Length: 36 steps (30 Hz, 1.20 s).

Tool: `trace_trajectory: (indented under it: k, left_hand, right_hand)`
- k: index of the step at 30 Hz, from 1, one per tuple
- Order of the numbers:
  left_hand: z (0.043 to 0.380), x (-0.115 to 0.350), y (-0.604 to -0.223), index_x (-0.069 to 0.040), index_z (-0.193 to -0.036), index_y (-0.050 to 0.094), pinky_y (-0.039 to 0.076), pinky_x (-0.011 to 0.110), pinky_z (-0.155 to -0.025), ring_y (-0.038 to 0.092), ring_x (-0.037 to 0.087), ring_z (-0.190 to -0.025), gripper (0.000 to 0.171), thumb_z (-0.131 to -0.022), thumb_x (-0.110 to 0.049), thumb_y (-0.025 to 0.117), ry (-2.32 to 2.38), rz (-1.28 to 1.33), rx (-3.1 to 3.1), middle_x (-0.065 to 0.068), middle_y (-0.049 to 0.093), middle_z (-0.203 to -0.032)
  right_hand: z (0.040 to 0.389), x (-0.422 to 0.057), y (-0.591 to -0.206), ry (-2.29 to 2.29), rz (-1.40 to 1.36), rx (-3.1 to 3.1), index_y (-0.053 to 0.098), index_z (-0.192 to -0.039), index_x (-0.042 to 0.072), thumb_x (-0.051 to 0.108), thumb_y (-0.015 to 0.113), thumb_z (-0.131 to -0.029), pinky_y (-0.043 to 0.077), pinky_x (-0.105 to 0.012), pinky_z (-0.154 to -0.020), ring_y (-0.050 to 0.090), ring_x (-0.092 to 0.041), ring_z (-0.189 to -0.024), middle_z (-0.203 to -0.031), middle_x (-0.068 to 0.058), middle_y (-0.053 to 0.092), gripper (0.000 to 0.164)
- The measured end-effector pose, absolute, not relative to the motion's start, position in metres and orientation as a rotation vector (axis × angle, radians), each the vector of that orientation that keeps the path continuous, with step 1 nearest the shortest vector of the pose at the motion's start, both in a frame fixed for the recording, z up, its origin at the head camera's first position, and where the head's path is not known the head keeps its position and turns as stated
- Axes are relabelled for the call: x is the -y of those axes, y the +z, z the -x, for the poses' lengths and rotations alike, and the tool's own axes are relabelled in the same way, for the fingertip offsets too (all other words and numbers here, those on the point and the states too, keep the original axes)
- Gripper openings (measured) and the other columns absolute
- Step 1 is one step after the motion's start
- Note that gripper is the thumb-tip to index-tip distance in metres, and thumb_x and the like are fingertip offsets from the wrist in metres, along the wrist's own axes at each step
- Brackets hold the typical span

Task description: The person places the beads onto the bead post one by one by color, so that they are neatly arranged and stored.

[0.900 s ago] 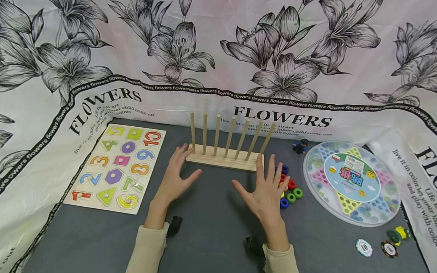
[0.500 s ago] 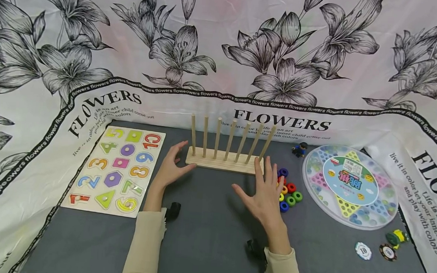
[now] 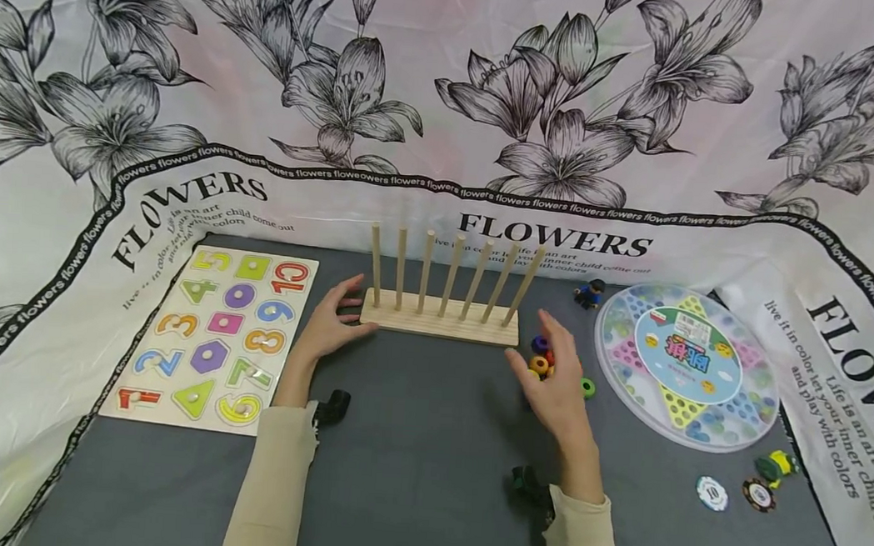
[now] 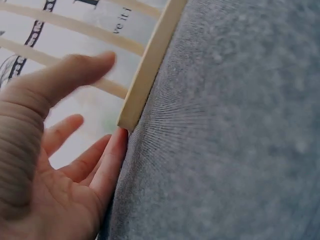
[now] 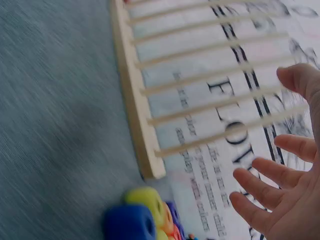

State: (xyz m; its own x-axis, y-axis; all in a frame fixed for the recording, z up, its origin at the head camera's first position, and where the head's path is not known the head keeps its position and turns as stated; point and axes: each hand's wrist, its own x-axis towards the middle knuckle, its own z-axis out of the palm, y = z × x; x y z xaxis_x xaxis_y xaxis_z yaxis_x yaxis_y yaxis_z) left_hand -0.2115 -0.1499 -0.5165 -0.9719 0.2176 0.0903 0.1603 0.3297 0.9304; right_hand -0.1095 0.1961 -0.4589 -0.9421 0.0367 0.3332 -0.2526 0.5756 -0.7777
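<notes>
A pale wooden rack (image 3: 441, 328) with a row of upright pegs stands in the middle of the table. My left hand (image 3: 329, 321) is at the rack's left end, thumb in front and fingers loosely bent behind. In the left wrist view one fingertip (image 4: 120, 137) lies right at the end of the base, while the thumb (image 4: 95, 67) stays apart from it. My right hand (image 3: 559, 389) hovers right of the rack with spread, relaxed fingers, holding nothing. Beneath it, partly hidden, lie small coloured rings (image 3: 539, 365); the right wrist view shows a blue ring (image 5: 127, 222) and a yellow ring (image 5: 145, 200).
Left of the rack lies a number puzzle board (image 3: 167, 415). On the right are a round clear-edged game box (image 3: 687, 363), a small toy figure (image 3: 589, 293), a white chip (image 3: 712, 494), a black chip (image 3: 759, 495) and a green-yellow toy (image 3: 774, 467). A flowered sheet hangs behind.
My left hand has drawn back from the rack's front left to its left end. My right hand has moved off the rack's right end, rightward over the rings. The head view has shifted slightly.
</notes>
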Motion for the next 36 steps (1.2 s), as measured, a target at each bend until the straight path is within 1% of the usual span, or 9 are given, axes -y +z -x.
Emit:
trace_trajectory:
  k: [2, 5, 9, 12, 19, 23, 27, 30, 36]
  left_hand:
    - [0.213, 0.15, -0.517, -0.003, -0.152, 0.035, 0.05, 0.049, -0.1, 0.049, 0.039, -0.123, 0.09, -0.077, -0.002, 0.084, 1.736, -0.357, -2.525, 0.023, 0.042, -0.143]
    - [0.214, 0.149, -0.518, -0.002, -0.152, 0.036, 0.05, 0.048, -0.099, 0.05, 0.038, -0.12, 0.088, -0.077, -0.002, 0.083, 1.696, -0.36, -2.55, 0.024, 0.045, -0.141]
    - [0.215, 0.148, -0.521, 0.0, -0.151, 0.037, 0.051, 0.048, -0.098, 0.051, 0.038, -0.118, 0.088, -0.077, -0.002, 0.084, 1.678, -0.36, -2.589, 0.023, 0.047, -0.14]
    - [0.215, 0.148, -0.523, -0.002, -0.151, 0.038, 0.052, 0.047, -0.097, 0.051, 0.037, -0.118, 0.087, -0.077, -0.002, 0.084, 1.675, -0.356, -2.598, 0.021, 0.046, -0.143]
    - [0.218, 0.149, -0.525, -0.003, -0.149, 0.041, 0.052, 0.046, -0.097, 0.052, 0.036, -0.118, 0.082, -0.078, -0.002, 0.083, 1.655, -0.359, -2.603, 0.019, 0.046, -0.145]
    - [0.218, 0.149, -0.524, -0.003, -0.149, 0.041, 0.052, 0.045, -0.097, 0.052, 0.036, -0.117, 0.081, -0.079, -0.003, 0.082, 1.641, -0.373, -2.602, 0.019, 0.045, -0.145]
    - [0.218, 0.148, -0.524, -0.002, -0.149, 0.042, 0.053, 0.045, -0.096, 0.052, 0.036, -0.117, 0.081, -0.079, -0.001, 0.082, 1.652, -0.361, -2.593, 0.019, 0.046, -0.145]
    - [0.218, 0.147, -0.525, -0.003, -0.148, 0.043, 0.053, 0.045, -0.096, 0.053, 0.035, -0.117, 0.081, -0.078, -0.001, 0.082, 1.658, -0.353, -2.587, 0.019, 0.045, -0.145]
    - [0.218, 0.148, -0.526, -0.002, -0.147, 0.044, 0.053, 0.044, -0.096, 0.053, 0.035, -0.116, 0.079, -0.078, -0.002, 0.083, 1.633, -0.351, -2.602, 0.02, 0.048, -0.14]
  right_hand:
    - [0.111, -0.205, -0.458, 1.351, -0.143, 2.464, 0.043, -0.148, 0.007, 0.016, 0.073, -0.09, 0.041, -0.06, -0.103, 0.048, -0.038, -0.128, -0.144, -0.019, 0.045, 0.067]
    - [0.118, -0.22, -0.457, 1.4, -0.119, 2.461, 0.047, -0.145, 0.005, 0.012, 0.07, -0.092, 0.044, -0.06, -0.098, 0.053, -0.04, -0.121, -0.141, -0.02, 0.049, 0.057]
    - [0.134, -0.242, -0.456, 1.397, -0.173, 2.552, 0.052, -0.138, 0.0, 0.006, 0.065, -0.094, 0.045, -0.06, -0.099, 0.056, -0.044, -0.117, -0.136, -0.024, 0.054, 0.046]
    - [0.148, -0.259, -0.453, 1.373, -0.222, 2.676, 0.055, -0.134, -0.004, -0.001, 0.063, -0.094, 0.046, -0.06, -0.099, 0.056, -0.046, -0.116, -0.132, -0.027, 0.056, 0.041]
    - [0.172, -0.293, -0.45, 1.368, -0.274, 3.002, 0.054, -0.132, -0.01, -0.008, 0.059, -0.092, 0.054, -0.054, -0.091, 0.056, -0.049, -0.117, -0.133, -0.032, 0.053, 0.041]
    - [0.177, -0.3, -0.451, 1.411, -0.282, 3.076, 0.055, -0.132, -0.011, -0.011, 0.059, -0.09, 0.056, -0.052, -0.089, 0.056, -0.049, -0.116, -0.133, -0.033, 0.053, 0.042]
    - [0.181, -0.302, -0.457, 1.398, -0.272, 3.096, 0.058, -0.129, -0.008, -0.011, 0.062, -0.087, 0.056, -0.051, -0.089, 0.058, -0.048, -0.114, -0.132, -0.031, 0.055, 0.042]
    - [0.183, -0.302, -0.463, 1.35, -0.27, 3.101, 0.061, -0.127, -0.007, -0.009, 0.064, -0.087, 0.058, -0.048, -0.086, 0.06, -0.046, -0.112, -0.13, -0.029, 0.057, 0.04]
    - [0.186, -0.301, -0.47, 1.302, -0.259, 3.067, 0.065, -0.122, -0.006, -0.006, 0.067, -0.087, 0.06, -0.036, -0.075, 0.066, -0.041, -0.099, -0.12, -0.029, 0.062, 0.035]
